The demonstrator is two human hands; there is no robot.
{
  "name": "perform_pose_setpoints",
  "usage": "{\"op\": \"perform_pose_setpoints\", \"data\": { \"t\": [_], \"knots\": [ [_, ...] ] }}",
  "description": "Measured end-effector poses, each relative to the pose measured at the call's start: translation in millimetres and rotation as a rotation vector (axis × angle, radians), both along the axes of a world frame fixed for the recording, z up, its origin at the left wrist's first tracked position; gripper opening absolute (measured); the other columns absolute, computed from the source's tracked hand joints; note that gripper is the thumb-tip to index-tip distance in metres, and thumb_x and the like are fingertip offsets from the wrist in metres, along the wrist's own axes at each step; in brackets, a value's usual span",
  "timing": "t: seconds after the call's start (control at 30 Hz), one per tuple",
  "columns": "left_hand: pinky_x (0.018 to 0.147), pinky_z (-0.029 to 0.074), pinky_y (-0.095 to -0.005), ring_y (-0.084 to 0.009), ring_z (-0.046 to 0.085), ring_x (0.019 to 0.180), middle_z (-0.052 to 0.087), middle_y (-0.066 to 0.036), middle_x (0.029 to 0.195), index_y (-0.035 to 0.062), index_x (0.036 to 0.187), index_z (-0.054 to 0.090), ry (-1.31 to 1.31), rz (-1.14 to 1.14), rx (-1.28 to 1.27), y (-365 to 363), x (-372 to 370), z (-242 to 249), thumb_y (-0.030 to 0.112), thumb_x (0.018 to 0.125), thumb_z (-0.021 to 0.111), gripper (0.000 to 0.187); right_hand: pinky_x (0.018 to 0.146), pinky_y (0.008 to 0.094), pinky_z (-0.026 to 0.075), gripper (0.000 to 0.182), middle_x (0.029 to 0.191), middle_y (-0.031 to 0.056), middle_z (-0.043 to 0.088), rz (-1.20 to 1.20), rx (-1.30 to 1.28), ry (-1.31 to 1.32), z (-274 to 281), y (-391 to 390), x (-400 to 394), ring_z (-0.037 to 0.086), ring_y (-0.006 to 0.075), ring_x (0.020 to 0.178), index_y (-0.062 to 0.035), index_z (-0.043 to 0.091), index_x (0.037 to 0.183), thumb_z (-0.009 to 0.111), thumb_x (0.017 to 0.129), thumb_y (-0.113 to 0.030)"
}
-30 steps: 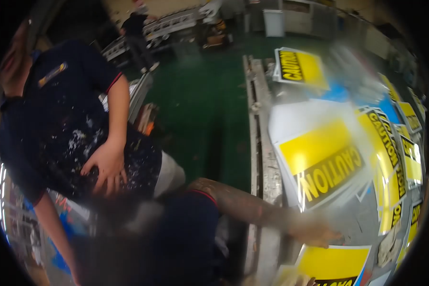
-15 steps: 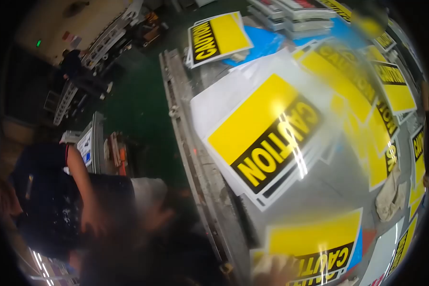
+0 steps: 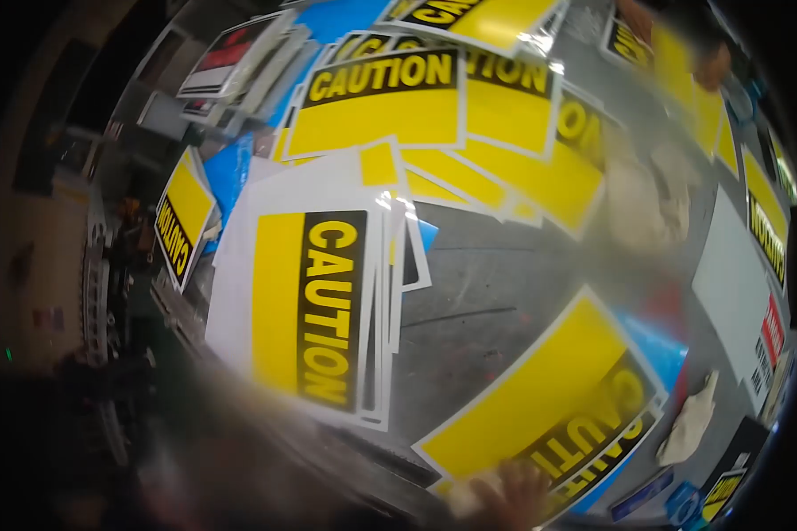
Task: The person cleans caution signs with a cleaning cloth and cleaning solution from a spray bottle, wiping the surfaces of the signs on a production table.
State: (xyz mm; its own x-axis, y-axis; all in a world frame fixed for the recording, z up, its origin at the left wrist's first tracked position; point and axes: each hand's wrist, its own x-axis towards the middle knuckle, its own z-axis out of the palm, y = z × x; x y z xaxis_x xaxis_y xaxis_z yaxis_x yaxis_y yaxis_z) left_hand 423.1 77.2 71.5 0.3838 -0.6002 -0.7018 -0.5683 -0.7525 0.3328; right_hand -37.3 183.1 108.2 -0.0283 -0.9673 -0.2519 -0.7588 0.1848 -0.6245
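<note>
My right hand (image 3: 515, 496), blurred at the bottom edge, is closed on a pale cloth (image 3: 466, 497) at the lower edge of a yellow and black CAUTION sign (image 3: 527, 380). That sign lies on top of others, with blue sheeting (image 3: 651, 345) beside it. Left of it, another CAUTION sign (image 3: 314, 310) rests on a stack with white sheets. I cannot make out my left hand; a smeared dark shape covers the lower left.
More CAUTION signs (image 3: 385, 97) overlap across the back of the grey table (image 3: 460, 292). Piled signs (image 3: 239, 66) stand at the upper left. Beige cloths (image 3: 689, 420) lie at the right. Another person's hand (image 3: 713, 66) shows at the upper right.
The view has swung right and turned, so the signs appear farther left and rotated. The person seen at the left is no longer distinct. My right hand remains by the lower sign.
</note>
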Motion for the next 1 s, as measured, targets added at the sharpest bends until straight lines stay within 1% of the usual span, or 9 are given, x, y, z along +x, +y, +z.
{"op": "perform_pose_setpoints", "data": {
  "t": [0.2,0.3,0.43,0.67,0.7,0.8,0.87,0.97,1.0],
  "knots": [
    [0.094,0.053,-0.0330,-0.0177,0.065,0.115,0.071,-0.010,0.128,0.0042,0.147,0.060,0.107,-0.054,-0.010,-5.2,-7.6,-9.2,0.032,0.106,0.073,0.051,0.129,0.0641,0.023,0.048,0.169,0.0148,0.051,0.041,-0.018,0.009,-1.4,8.4,-5.8,0.038,0.0430,0.161,-0.0256,0.075,0.144,0.074,0.101,-0.047],
    [0.091,0.053,-0.0324,-0.0167,0.066,0.112,0.072,-0.009,0.126,0.0045,0.146,0.061,0.216,-0.086,-0.034,-3.2,-7.6,-27.5,0.032,0.105,0.074,0.051,0.129,0.0652,0.025,0.044,0.169,0.0155,0.051,0.009,-0.163,0.092,-10.0,10.7,3.8,0.039,0.0441,0.160,-0.0251,0.076,0.142,0.079,0.099,-0.030],
    [0.087,0.054,-0.0317,-0.0155,0.067,0.107,0.072,-0.008,0.122,0.0049,0.144,0.062,0.394,-0.156,-0.044,4.9,-8.0,-46.1,0.032,0.104,0.075,0.050,0.128,0.0681,0.026,0.060,0.168,0.0163,0.051,-0.040,-0.233,0.091,-8.0,9.8,14.8,0.039,0.0462,0.159,-0.0232,0.075,0.141,0.074,0.087,0.000],
    [0.081,0.056,-0.0305,-0.0133,0.069,0.099,0.074,-0.006,0.116,0.0056,0.142,0.064,0.733,-0.356,0.054,45.1,-2.6,-46.7,0.032,0.102,0.077,0.050,0.129,0.0669,0.026,0.055,0.165,0.0167,0.054,0.067,-0.443,0.098,-25.4,27.6,15.2,0.041,0.0444,0.158,-0.0161,0.069,0.146,0.065,0.095,0.003],
    [0.080,0.056,-0.0303,-0.0130,0.069,0.098,0.074,-0.006,0.115,0.0057,0.142,0.064,0.766,-0.390,0.061,50.5,-0.8,-47.6,0.032,0.102,0.078,0.050,0.127,0.0661,0.032,0.052,0.164,0.0207,0.055,0.083,-0.382,0.156,-19.3,29.2,15.5,0.042,0.0469,0.157,-0.0130,0.070,0.143,0.069,0.094,0.002],
    [0.077,0.057,-0.0297,-0.0121,0.070,0.094,0.075,-0.005,0.112,0.0060,0.140,0.065,0.797,-0.467,0.050,56.7,10.6,-43.1,0.033,0.101,0.079,0.050,0.121,0.0668,0.034,0.046,0.152,0.0320,0.055,0.087,-0.529,0.129,-24.4,25.1,17.6,0.049,0.0561,0.142,-0.0090,0.071,0.134,0.068,0.089,-0.019],
    [0.086,0.056,-0.0304,-0.0141,0.070,0.103,0.074,-0.008,0.119,0.0037,0.141,0.064,0.814,-0.496,0.089,44.7,20.3,-38.4,0.026,0.102,0.075,0.047,0.114,0.0666,0.042,0.044,0.142,0.0266,0.063,-0.035,-0.603,0.158,-14.7,28.3,31.2,0.055,0.0566,0.135,-0.0108,0.072,0.131,0.075,0.089,-0.025],
    [0.099,0.056,-0.0313,-0.0170,0.070,0.116,0.072,-0.012,0.130,0.0004,0.142,0.063,0.738,-0.523,0.200,16.5,73.4,-34.3,0.017,0.102,0.071,0.044,0.122,0.0649,0.039,0.047,0.162,0.0259,0.055,0.076,-0.730,-0.051,14.5,40.9,29.9,0.043,0.0496,0.156,-0.0074,0.072,0.137,0.077,0.091,-0.002],
    [0.103,0.055,-0.0316,-0.0180,0.069,0.120,0.072,-0.013,0.134,-0.0008,0.142,0.062,0.644,-0.490,0.139,-3.7,98.7,-30.7,0.014,0.103,0.069,0.043,0.118,0.0631,0.044,0.041,0.158,0.0296,0.057,0.196,-0.746,-0.121,8.1,42.1,24.9,0.046,0.0533,0.153,-0.0044,0.075,0.130,0.081,0.090,-0.006]
  ]
}}
